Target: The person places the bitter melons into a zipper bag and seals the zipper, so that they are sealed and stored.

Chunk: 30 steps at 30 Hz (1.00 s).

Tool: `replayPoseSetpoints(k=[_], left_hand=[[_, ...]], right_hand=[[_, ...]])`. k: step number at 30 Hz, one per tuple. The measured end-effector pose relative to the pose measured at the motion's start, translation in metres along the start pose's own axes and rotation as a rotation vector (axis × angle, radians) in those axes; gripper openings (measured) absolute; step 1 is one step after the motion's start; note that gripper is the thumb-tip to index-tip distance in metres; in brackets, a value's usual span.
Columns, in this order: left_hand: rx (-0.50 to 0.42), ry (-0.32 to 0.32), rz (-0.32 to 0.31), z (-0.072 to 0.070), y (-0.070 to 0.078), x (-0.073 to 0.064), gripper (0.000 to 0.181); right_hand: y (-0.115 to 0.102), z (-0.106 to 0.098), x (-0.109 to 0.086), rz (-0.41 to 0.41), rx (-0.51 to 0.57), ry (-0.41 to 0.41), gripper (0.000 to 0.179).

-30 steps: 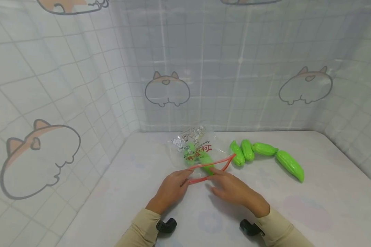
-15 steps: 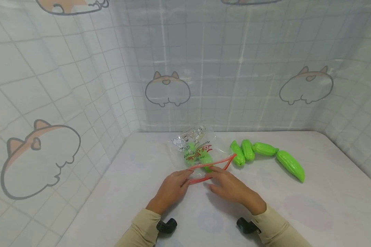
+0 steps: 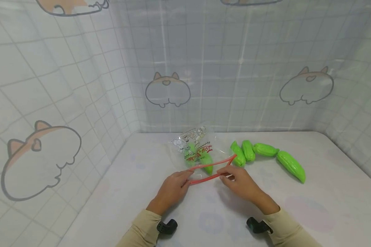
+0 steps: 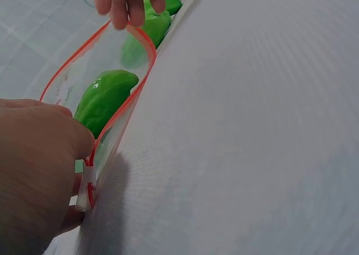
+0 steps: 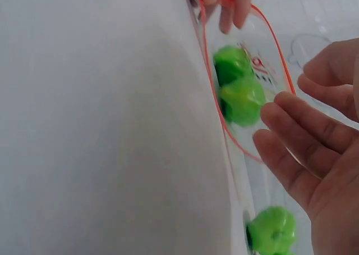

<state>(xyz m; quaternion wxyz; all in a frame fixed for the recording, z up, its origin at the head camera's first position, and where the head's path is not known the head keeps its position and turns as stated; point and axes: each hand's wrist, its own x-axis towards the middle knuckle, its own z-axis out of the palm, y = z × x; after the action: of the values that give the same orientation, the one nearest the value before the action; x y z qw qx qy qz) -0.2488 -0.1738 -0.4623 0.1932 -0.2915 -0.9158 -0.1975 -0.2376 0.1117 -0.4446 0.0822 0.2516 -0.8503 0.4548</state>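
Observation:
A clear zip bag point(image 3: 216, 147) with printed figures and red lettering lies on the table, its red-edged mouth gaping toward me. Two bright green toy vegetables point(image 3: 207, 163) are inside it. My left hand point(image 3: 174, 187) pinches the left end of the mouth, and a pale slider point(image 4: 86, 187) shows beneath its fingers in the left wrist view. At the right part of the mouth is my right hand point(image 3: 242, 183). Its fingers point(image 5: 297, 126) are loosely bent with nothing between them, close to the red edge; whether they touch it I cannot tell.
Several more green toy vegetables point(image 3: 265, 149) lie in a row right of the bag, the rightmost one point(image 3: 291, 167) set slantwise. A grid-patterned sheet point(image 3: 235, 79) with cartoon animals walls in the white table point(image 3: 136, 212) at the back and sides.
My right hand has drawn back to the right from over the nearer green toy vegetable, which sits a little deeper in the bag's mouth. The left hand keeps its place.

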Motion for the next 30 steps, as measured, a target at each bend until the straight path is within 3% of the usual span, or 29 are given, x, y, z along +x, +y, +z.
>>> replayPoseSetpoints(k=[8,21,30], left_hand=[[0.017,0.012,-0.012,0.000,0.002,0.001,0.038],[0.007,0.036,0.036,0.002,0.001,0.002,0.035],[0.004,0.043,0.010,0.001,-0.001,0.000,0.035]], right_hand=[[0.011,-0.021,-0.003,0.068,-0.045,0.153,0.016],[0.040,-0.060,-0.031,0.168,-0.115,0.219,0.018],[0.048,-0.077,-0.035,0.178,-0.174,0.235,0.020]])
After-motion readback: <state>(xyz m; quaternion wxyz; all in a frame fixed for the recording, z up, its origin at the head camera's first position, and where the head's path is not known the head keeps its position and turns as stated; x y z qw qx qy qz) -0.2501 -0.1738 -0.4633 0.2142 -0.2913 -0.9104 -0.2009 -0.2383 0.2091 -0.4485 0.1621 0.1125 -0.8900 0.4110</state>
